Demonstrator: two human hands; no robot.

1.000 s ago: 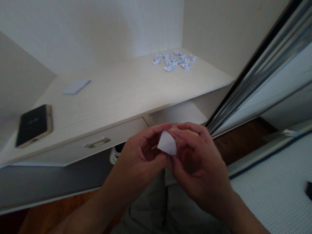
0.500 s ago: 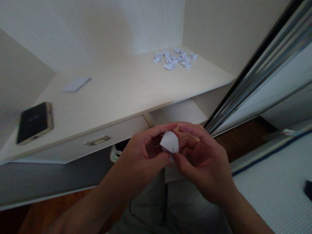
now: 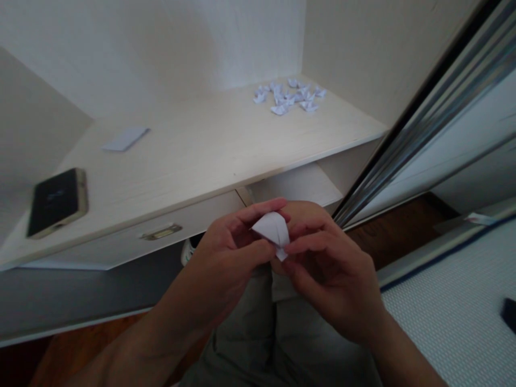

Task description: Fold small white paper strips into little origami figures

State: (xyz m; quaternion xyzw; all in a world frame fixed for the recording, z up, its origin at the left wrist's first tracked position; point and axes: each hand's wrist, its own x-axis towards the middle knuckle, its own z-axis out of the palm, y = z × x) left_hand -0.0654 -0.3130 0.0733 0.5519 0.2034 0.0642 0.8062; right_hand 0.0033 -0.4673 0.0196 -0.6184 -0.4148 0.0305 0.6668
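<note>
A small folded piece of white paper (image 3: 273, 230) is pinched between both hands in front of the desk's edge, above my lap. My left hand (image 3: 229, 258) grips it from the left with thumb and forefinger closed on it. My right hand (image 3: 330, 269) holds its lower right side, fingers curled around it. A pile of several similar small folded white papers (image 3: 288, 98) lies at the back right of the pale wooden desk top (image 3: 201, 150).
A dark phone (image 3: 56, 201) lies at the desk's left edge. A flat white paper slip (image 3: 124, 138) rests further back. A drawer with a metal handle (image 3: 161, 233) is under the desk top. A sliding door rail (image 3: 415, 118) runs diagonally at right; a textured mat (image 3: 455, 301) lies lower right.
Both hands have turned the folded paper and lifted it slightly; its shape has shifted from a flat triangle to a more curved fold. The view has shifted a little.
</note>
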